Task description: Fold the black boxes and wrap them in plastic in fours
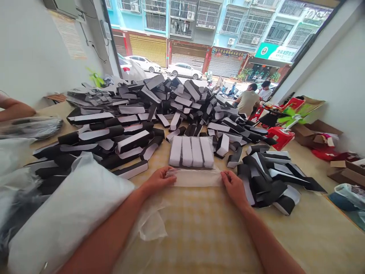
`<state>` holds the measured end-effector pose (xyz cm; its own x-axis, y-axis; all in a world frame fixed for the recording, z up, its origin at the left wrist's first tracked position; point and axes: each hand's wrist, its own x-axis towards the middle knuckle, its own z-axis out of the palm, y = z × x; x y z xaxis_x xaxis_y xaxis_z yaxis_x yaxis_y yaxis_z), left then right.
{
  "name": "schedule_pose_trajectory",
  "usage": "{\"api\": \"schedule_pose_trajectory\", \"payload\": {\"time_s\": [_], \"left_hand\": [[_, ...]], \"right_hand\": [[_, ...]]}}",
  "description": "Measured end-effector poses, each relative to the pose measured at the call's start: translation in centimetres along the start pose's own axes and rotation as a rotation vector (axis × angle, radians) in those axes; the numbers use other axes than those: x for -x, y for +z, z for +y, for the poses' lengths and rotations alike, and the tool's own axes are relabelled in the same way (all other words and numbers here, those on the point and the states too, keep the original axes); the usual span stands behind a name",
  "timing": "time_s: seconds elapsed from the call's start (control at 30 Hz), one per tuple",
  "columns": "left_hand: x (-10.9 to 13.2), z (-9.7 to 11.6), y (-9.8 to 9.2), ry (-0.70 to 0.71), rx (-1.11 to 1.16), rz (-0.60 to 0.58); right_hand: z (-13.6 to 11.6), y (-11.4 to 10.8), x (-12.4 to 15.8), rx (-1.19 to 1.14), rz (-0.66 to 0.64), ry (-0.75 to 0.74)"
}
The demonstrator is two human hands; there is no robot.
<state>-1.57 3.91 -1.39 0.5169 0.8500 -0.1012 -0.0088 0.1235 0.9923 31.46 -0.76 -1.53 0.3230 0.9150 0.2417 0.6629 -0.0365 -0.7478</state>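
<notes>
A clear plastic bag [196, 178] lies on the table with several white blocks [192, 151] side by side in its far part. Its near, unfilled end is stretched flat between my hands. My left hand [159, 179] pinches the left corner of that end, thumb against fingers. At the right corner, my right hand [233, 186] grips the plastic the same way. A loose piece of clear film [152, 226] rests on the cloth near my left forearm.
Black-and-white folded strips [171, 99] are heaped across the far side, with another pile [270, 179] at right. A large white plastic sack [74, 209] lies at left. Further right are a green-bladed fan [292, 118] and cardboard boxes [316, 131]. Another person's arm [14, 108] shows at far left.
</notes>
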Motion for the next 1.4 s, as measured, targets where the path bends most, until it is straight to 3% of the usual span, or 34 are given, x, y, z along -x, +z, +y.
{"api": "schedule_pose_trajectory", "payload": {"time_s": [0.13, 0.33, 0.5, 0.73, 1.13, 1.4], "left_hand": [[0.1, 0.5, 0.5, 0.049, -0.039, 0.118], [0.7, 1.2, 0.8, 0.296, -0.216, 0.339], [0.2, 0.7, 0.3, 0.246, -0.02, 0.367], [-0.1, 1.0, 0.2, 0.209, 0.065, 0.529], [-0.2, 0.9, 0.7, 0.192, 0.019, 0.578], [-0.2, 0.5, 0.7, 0.155, -0.001, 0.592]], "right_hand": [[0.0, 1.0, 0.7, 0.025, 0.081, -0.066], [-0.2, 2.1, 1.1, -0.041, 0.076, -0.065], [0.0, 2.0, 1.0, -0.094, 0.079, -0.01], [0.7, 2.1, 0.9, -0.281, 0.049, 0.093], [0.5, 2.0, 0.8, -0.244, 0.054, 0.106], [1.3, 1.6, 1.0, -0.441, 0.061, 0.142]]}}
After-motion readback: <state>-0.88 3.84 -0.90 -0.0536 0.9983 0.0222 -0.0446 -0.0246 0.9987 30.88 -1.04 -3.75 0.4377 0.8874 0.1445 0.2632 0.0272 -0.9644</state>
